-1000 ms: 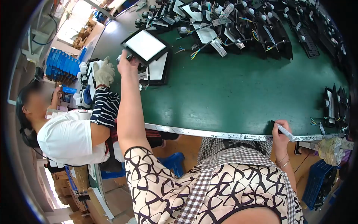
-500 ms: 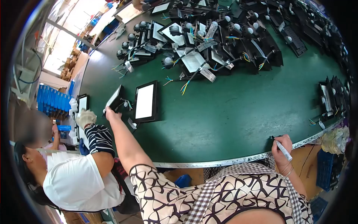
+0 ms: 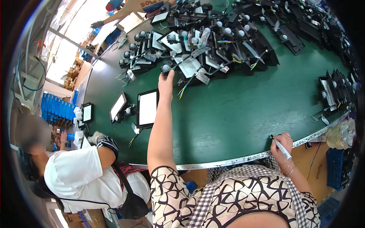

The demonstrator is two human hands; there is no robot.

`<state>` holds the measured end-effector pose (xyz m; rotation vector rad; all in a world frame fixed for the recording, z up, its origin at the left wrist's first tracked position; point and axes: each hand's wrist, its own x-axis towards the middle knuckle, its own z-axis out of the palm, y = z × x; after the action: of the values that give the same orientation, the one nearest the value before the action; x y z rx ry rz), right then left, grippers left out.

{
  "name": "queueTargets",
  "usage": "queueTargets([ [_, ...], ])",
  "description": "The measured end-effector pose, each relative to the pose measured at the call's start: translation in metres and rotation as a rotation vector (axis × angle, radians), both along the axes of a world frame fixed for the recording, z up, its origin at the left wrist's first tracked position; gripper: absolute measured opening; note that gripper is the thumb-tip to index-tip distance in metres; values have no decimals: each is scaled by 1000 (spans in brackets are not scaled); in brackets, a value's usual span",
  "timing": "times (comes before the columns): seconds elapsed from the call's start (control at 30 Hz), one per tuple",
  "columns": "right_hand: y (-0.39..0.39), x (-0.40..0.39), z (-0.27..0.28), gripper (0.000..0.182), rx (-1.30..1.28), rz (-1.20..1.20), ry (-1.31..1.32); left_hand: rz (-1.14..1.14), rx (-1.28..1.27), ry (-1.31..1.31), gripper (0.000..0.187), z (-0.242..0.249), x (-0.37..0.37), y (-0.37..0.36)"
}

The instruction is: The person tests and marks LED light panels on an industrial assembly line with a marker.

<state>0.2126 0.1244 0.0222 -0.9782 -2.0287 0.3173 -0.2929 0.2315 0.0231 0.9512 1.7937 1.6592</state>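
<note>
My left hand [image 3: 166, 81] reaches to the front edge of the pile of black lamps, its fingers closed at a small black sensor head [image 3: 166, 67] with a white dome. My right hand [image 3: 281, 145] holds a white marker [image 3: 283, 150] near the table's front edge, the dark tip pointing away from me. A large flat lamp [image 3: 147, 108] with a white panel lies left of my left forearm, partly covered by it. Next to it a smaller lamp [image 3: 118, 106] rests tilted, with its sensor beside it.
The green table [image 3: 228, 114] bears a big heap of lamps [image 3: 243, 41] at the back and a row of lamps [image 3: 332, 95] at the right. A co-worker in a white shirt [image 3: 76, 167] works at the left with a gloved hand. Another person's arm [image 3: 121, 15] reaches in at the top left.
My left hand has left the small tilted lamp and moved right and away from me to the pile. The co-worker's gloved hand has moved nearer, and another person's arm has appeared at the top.
</note>
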Motion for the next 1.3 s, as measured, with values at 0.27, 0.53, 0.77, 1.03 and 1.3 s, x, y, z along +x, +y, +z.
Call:
queueTargets([
  [0.27,-1,5,8,21,61,13,-7,62,308,-527,36,-17,11,18],
  [0.53,4,11,5,21,91,70,60,361,225,-478,35,24,77,-114],
  [0.77,2,12,-3,10,-121,28,100,76,229,-597,32,41,163,-218],
  [1.03,13,-32,-6,3,-827,118,562,-37,113,-598,33,26,196,-208],
  [1.3,37,-71,-4,9,-951,313,407,15,-11,-462,36,45,208,-205],
])
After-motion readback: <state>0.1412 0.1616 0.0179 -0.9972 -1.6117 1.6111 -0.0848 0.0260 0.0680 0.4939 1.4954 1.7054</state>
